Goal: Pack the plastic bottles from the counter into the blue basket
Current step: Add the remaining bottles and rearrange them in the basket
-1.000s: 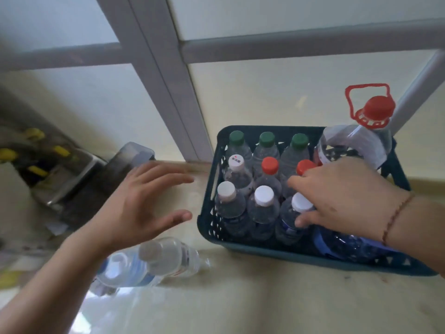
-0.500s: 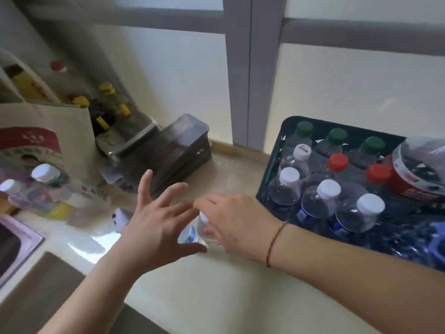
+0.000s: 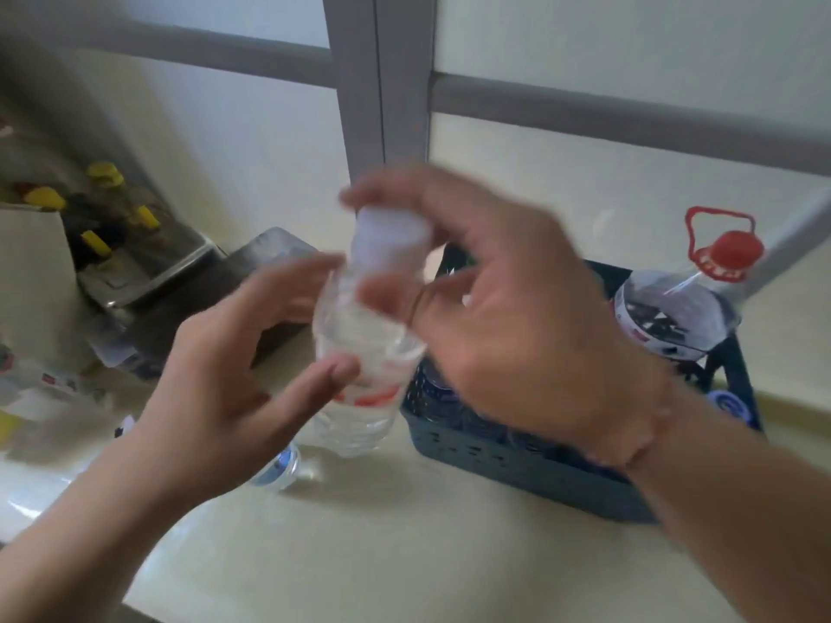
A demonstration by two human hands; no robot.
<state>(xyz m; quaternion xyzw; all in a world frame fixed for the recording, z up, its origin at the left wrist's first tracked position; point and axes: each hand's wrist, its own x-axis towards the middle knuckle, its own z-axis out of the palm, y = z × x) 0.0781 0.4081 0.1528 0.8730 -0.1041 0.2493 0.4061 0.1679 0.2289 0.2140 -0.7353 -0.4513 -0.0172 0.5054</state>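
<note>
Transfer step: right hand (image 3: 508, 326) pinches the white-capped neck of a clear plastic bottle (image 3: 364, 353), held upright above the counter (image 3: 359, 541) just off the left wall of the blue basket (image 3: 530, 460). Left hand (image 3: 234, 379) is open, fingers spread, its thumb apparently touching the bottle's side. Best practice, as judged: keep the bottle vertical, lift it clear of the rim, lower it into a free gap among the standing bottles. Bottle is transparent, ribbed, red-labelled, motion-blurred. Another bottle (image 3: 279, 465) lies on the counter near the left hand
</note>
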